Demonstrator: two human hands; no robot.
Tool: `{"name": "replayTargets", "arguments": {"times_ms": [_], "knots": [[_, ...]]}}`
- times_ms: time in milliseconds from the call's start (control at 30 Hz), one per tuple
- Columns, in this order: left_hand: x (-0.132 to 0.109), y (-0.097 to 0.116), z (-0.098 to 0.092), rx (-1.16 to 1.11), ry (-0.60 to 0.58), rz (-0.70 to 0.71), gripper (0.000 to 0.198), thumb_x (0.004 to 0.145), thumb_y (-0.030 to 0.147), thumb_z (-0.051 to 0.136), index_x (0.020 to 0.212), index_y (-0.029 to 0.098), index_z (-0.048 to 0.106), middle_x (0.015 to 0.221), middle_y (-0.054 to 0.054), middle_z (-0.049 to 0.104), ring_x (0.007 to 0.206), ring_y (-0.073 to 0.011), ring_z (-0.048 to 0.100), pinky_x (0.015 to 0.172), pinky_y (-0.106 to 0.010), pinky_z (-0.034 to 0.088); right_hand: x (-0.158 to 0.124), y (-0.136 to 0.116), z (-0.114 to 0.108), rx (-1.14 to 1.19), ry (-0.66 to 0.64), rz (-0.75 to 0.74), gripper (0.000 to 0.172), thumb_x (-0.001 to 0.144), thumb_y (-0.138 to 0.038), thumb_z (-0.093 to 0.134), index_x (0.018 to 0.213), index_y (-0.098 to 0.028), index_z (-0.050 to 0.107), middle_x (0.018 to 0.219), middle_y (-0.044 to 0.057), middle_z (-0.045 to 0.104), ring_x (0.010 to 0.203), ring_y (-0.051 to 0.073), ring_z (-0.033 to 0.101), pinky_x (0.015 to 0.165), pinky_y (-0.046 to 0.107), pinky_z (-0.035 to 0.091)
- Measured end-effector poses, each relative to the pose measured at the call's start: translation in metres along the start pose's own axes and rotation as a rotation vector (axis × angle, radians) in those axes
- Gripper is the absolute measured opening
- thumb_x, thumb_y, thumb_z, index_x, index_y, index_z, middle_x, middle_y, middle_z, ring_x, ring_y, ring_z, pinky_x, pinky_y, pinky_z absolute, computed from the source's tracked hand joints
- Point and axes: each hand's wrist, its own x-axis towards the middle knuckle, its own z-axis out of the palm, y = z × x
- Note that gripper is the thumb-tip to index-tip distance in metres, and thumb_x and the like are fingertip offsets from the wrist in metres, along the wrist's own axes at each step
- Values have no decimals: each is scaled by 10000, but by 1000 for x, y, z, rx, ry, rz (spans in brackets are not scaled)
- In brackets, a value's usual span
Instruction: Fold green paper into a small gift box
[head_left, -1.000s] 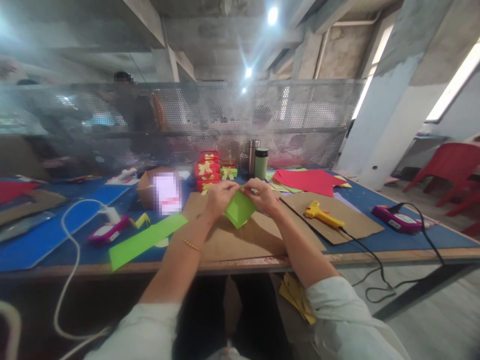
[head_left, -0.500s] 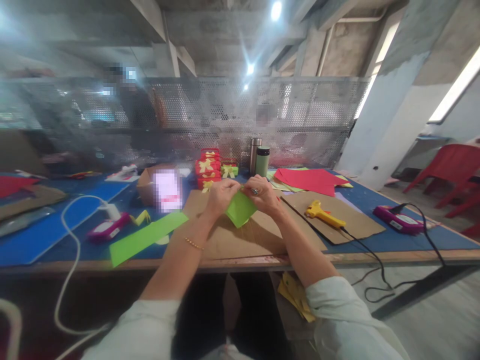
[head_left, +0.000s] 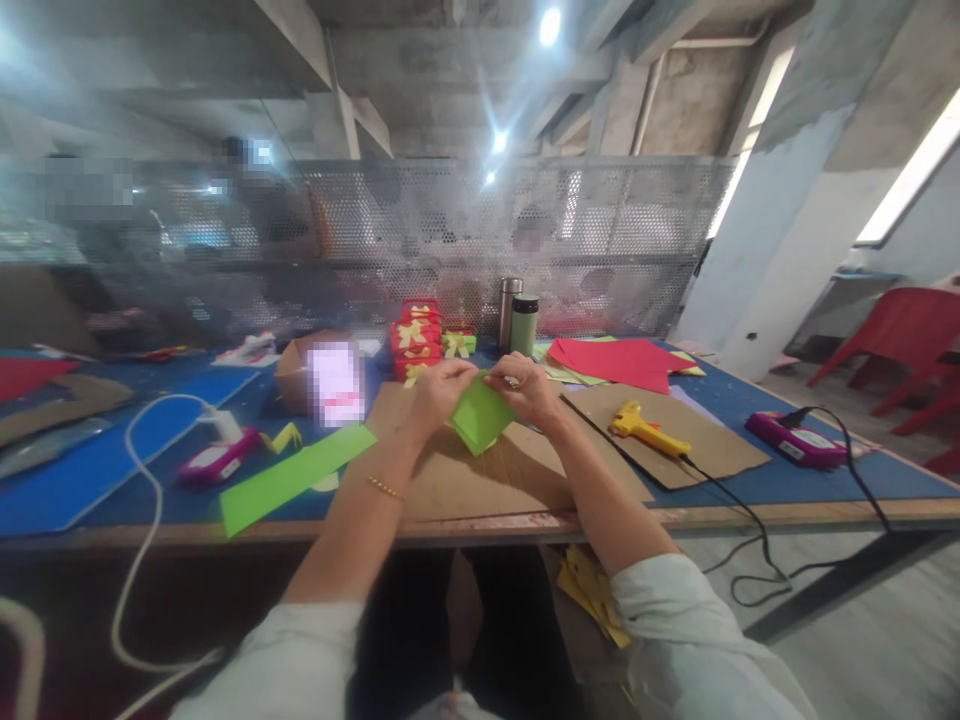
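Between my hands hangs a folded piece of light green paper (head_left: 482, 415), one corner pointing down over the cardboard sheet (head_left: 465, 490). My left hand (head_left: 441, 395) pinches its upper left edge. On the other side my right hand (head_left: 527, 387), with a ring on one finger, grips the upper right edge. The fingertips of both hands come close together at the top of the paper, and partly hide it. To the left lies a long light green paper strip (head_left: 296, 480), beside a small curl of yellow ribbon (head_left: 283, 438).
A yellow glue gun (head_left: 649, 430) rests on cardboard at right, its cable running off the table edge. Purple power strips (head_left: 799, 440) lie on both sides. Behind stand red boxes with yellow bows (head_left: 416, 335), a green bottle (head_left: 524, 325), a steel flask (head_left: 510, 290) and red sheets (head_left: 615, 362).
My hands and the green paper stay almost in place, with only slight finger movement. A person has come into view behind the mesh at far left.
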Motion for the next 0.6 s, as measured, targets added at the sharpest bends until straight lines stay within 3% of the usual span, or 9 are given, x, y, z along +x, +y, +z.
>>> {"name": "replayTargets", "arguments": {"times_ms": [233, 300, 400, 467, 533, 600], "knots": [[-2, 1, 1, 32, 22, -19, 208, 838, 354, 654, 731, 182, 705, 724, -9, 687, 711, -156, 602, 639, -248, 459, -2, -5, 4, -63, 10, -11, 277, 942, -324, 586, 685, -225, 622, 717, 38, 631, 765, 209, 535, 746, 358, 377], [0, -4, 0, 64, 118, -25, 197, 835, 338, 652, 722, 183, 698, 716, -3, 687, 705, -153, 600, 656, -251, 466, -2, -6, 2, -112, 80, -4, 254, 972, -337, 559, 767, -227, 662, 802, 60, 662, 828, 226, 553, 791, 376, 377], [7, -17, -5, 94, 346, -36, 192, 845, 340, 645, 758, 183, 712, 743, -7, 706, 727, -156, 615, 696, -260, 486, -2, -7, -2, -207, 327, 26, 257, 998, -378, 536, 844, -235, 684, 934, 92, 685, 939, 256, 549, 872, 410, 372], [11, -24, -10, 111, 494, -26, 210, 862, 361, 643, 797, 181, 727, 778, -23, 722, 753, -163, 631, 722, -268, 502, -2, -8, -3, -230, 459, 46, 310, 998, -414, 529, 781, -234, 657, 851, 80, 660, 884, 248, 542, 840, 398, 384], [14, -29, -14, 149, 607, 18, 228, 888, 377, 635, 824, 183, 735, 804, -43, 726, 767, -168, 638, 736, -277, 512, -3, -11, -2, -159, 424, 67, 391, 999, -467, 511, 701, -232, 608, 705, 42, 598, 732, 206, 519, 730, 353, 389], [13, -28, -14, 216, 649, 88, 236, 920, 377, 623, 840, 188, 739, 820, -55, 719, 776, -172, 635, 750, -287, 514, -5, -15, 3, -30, 230, 98, 469, 986, -546, 513, 645, -228, 568, 605, 8, 550, 595, 159, 470, 622, 315, 359]]}}
